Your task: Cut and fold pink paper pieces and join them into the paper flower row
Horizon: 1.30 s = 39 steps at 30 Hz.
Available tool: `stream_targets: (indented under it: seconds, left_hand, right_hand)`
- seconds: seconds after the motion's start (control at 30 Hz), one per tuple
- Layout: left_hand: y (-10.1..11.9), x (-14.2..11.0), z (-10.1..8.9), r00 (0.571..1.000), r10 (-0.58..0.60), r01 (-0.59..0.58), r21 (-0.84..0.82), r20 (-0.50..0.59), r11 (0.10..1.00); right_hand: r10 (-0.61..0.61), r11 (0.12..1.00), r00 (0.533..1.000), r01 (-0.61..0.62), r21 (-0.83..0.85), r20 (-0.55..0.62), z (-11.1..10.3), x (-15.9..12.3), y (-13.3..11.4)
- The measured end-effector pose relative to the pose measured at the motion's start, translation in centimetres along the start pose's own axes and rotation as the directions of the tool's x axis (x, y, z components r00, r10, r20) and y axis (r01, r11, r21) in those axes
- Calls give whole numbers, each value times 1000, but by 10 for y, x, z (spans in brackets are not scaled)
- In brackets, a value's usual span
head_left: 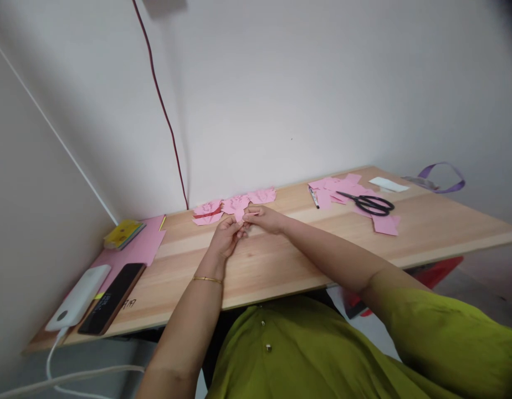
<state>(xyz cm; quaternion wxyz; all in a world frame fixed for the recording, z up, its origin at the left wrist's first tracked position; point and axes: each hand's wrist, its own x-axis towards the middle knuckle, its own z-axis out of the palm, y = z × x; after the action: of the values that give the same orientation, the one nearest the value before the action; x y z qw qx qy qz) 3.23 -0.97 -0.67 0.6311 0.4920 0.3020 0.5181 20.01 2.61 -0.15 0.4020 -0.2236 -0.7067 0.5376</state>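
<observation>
Both my hands meet over the back middle of the wooden table. My left hand and my right hand pinch a small pink paper piece between their fingertips. Just behind them, by the wall, lies a row of folded pink paper pieces; one of them has a red strip across it. A thin gold bangle sits on my left wrist.
Black scissors lie on pink paper scraps at the right, with a marker and a white slip. A purple ribbon is at the far right. At the left: pink sheet, yellow pad, phone, white power bank.
</observation>
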Motion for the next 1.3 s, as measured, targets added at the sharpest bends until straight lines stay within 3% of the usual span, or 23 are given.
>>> stream_targets:
  seconds: [0.23,0.47,0.7,0.77,1.1,1.2,1.3]
  left_hand:
    - [4,-2,4,1000,-27,27,-48,-10,998]
    - [4,-2,4,998,-36,34,-55,-47,998]
    - [4,-2,6,999,-28,23,-105,-44,994]
    - [4,-2,6,998,-30,24,-109,-46,994]
    - [5,0,3,992,3,-13,-75,-124,997]
    - [4,0,2,990,-2,-8,-74,-140,997]
    - [2,1,1,989,9,-16,-48,-146,999]
  right_hand:
    - [68,978,997,-59,202,-38,3,3,5]
    - [77,986,980,-47,159,-183,0,5,6]
    - [148,920,982,-94,380,-117,0,8,10]
    - [150,912,978,-80,403,-146,-1,8,12]
    - [161,934,915,-20,356,-371,-16,12,13]
    - [154,954,915,-39,298,-373,-14,10,13]
    - [105,987,951,-63,151,-290,-6,8,11]
